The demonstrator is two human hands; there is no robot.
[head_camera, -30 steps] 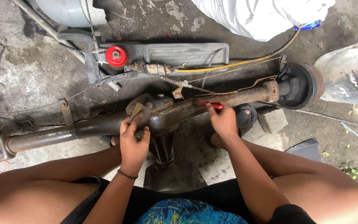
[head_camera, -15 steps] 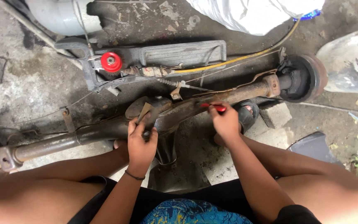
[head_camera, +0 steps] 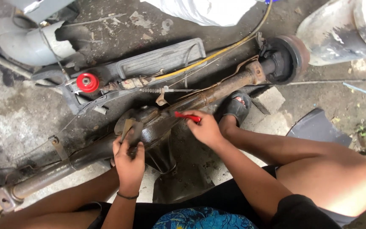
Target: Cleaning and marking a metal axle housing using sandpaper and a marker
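One rusty axle [head_camera: 217,91] runs from 8 o'clock to 2 o'clock across the concrete floor [head_camera: 18,123], its housing [head_camera: 155,123] at centre. Left hand [head_camera: 128,159] pinches a flat metal piece [head_camera: 127,127] against the housing. Right hand [head_camera: 206,127] is closed around one red-handled tool [head_camera: 187,116], touching the axle. Hands apart. One red cap [head_camera: 87,82] at 10 o'clock, one hub [head_camera: 289,57] at 2. Bare floor lies toward 9; the upper edge is crowded.
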